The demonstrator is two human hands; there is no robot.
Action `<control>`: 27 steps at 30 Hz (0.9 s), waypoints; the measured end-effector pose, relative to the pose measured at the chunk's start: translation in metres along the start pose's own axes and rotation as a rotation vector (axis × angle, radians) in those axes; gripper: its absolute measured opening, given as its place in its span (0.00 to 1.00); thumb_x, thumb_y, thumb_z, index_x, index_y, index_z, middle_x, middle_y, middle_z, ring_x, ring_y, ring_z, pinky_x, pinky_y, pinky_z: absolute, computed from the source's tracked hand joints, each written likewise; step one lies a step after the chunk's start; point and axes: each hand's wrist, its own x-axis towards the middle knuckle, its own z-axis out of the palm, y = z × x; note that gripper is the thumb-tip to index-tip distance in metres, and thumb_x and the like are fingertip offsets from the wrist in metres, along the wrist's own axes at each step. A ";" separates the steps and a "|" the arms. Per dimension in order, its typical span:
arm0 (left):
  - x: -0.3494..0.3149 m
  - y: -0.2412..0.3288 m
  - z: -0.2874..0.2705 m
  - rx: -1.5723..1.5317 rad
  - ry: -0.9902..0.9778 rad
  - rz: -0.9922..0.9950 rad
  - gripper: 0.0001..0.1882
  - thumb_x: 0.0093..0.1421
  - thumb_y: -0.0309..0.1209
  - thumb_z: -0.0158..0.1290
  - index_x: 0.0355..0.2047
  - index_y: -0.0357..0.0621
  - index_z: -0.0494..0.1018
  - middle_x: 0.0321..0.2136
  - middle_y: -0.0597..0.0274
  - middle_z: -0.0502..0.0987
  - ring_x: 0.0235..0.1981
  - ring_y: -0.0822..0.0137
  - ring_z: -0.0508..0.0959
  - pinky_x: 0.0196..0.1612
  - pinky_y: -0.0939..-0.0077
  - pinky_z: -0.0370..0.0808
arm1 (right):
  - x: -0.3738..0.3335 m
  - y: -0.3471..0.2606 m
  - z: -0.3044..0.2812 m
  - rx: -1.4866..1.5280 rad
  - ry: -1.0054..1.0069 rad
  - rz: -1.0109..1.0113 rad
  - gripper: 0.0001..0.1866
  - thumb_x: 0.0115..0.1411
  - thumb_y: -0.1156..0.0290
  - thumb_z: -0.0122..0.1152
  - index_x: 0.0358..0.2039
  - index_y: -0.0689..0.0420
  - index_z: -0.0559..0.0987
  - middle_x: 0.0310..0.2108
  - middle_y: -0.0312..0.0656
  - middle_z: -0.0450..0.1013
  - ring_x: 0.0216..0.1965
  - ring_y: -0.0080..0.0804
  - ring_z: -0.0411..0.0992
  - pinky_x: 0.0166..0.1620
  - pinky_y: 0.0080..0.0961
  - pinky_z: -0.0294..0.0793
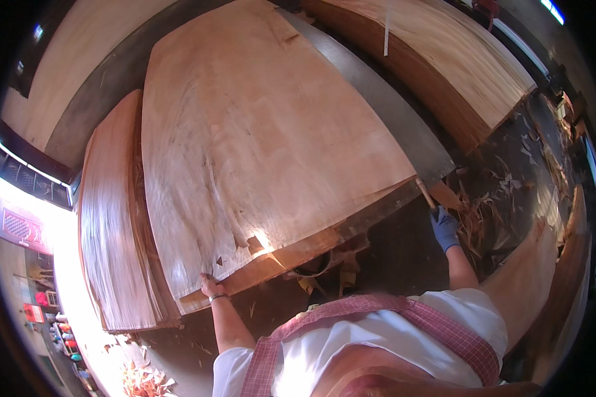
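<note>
A large sheet of pale wood veneer (271, 126) lies in front of me on a low stack, its near edge torn and slightly lifted. My bare left hand (212, 286) is closed on that edge near the left corner, the fingers partly hidden. At the sheet's near right corner, my right hand (446, 228), in a blue glove, is closed round a thin stick-like wooden piece (425, 193). The stick's upper end meets the corner of the sheet; whether it touches I cannot tell.
A stack of veneer sheets (112, 225) stands on the left, and another veneer stack (444, 59) at the far right. A grey board (384, 99) shows beside the main sheet. Veneer scraps (487, 215) litter the dark floor on the right; more shavings (146, 380) lie at lower left.
</note>
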 end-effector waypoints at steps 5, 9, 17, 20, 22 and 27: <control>-0.016 -0.004 0.002 0.108 0.019 0.022 0.27 0.65 0.50 0.51 0.49 0.36 0.74 0.45 0.59 0.76 0.43 0.60 0.76 0.46 0.61 0.75 | 0.006 0.036 -0.010 -0.009 0.097 0.067 0.18 0.64 0.56 0.54 0.45 0.57 0.74 0.38 0.57 0.76 0.40 0.56 0.75 0.42 0.49 0.74; -0.043 -0.015 0.017 0.073 -0.081 -0.147 0.26 0.64 0.49 0.54 0.48 0.38 0.73 0.46 0.58 0.77 0.41 0.59 0.79 0.39 0.62 0.79 | 0.039 0.083 -0.026 -0.069 0.216 0.153 0.19 0.63 0.54 0.54 0.43 0.57 0.77 0.35 0.55 0.77 0.37 0.54 0.76 0.41 0.49 0.74; -0.030 -0.012 0.004 0.068 -0.090 -0.107 0.20 0.63 0.45 0.57 0.43 0.40 0.74 0.37 0.61 0.79 0.35 0.59 0.80 0.33 0.64 0.80 | 0.052 0.025 -0.003 0.126 0.195 0.030 0.20 0.59 0.51 0.60 0.38 0.56 0.79 0.35 0.53 0.78 0.37 0.54 0.76 0.40 0.46 0.75; -0.035 -0.012 0.005 0.110 -0.051 -0.079 0.19 0.61 0.45 0.59 0.40 0.41 0.74 0.34 0.63 0.78 0.31 0.63 0.78 0.30 0.68 0.78 | 0.053 0.007 0.006 0.172 0.239 0.034 0.21 0.58 0.50 0.60 0.37 0.56 0.78 0.33 0.52 0.78 0.35 0.53 0.76 0.39 0.47 0.74; -0.038 -0.013 0.008 0.140 -0.029 -0.073 0.18 0.60 0.45 0.61 0.37 0.41 0.75 0.32 0.65 0.78 0.28 0.65 0.78 0.27 0.69 0.77 | 0.049 0.002 0.006 0.128 0.264 0.024 0.20 0.58 0.50 0.61 0.36 0.57 0.78 0.33 0.52 0.78 0.35 0.54 0.76 0.37 0.46 0.75; -0.027 -0.016 0.006 0.137 -0.039 -0.051 0.22 0.58 0.47 0.63 0.38 0.39 0.76 0.35 0.64 0.78 0.32 0.65 0.78 0.28 0.70 0.76 | 0.026 -0.011 0.004 0.172 0.220 0.090 0.19 0.60 0.49 0.58 0.34 0.54 0.79 0.29 0.50 0.77 0.33 0.53 0.75 0.36 0.46 0.74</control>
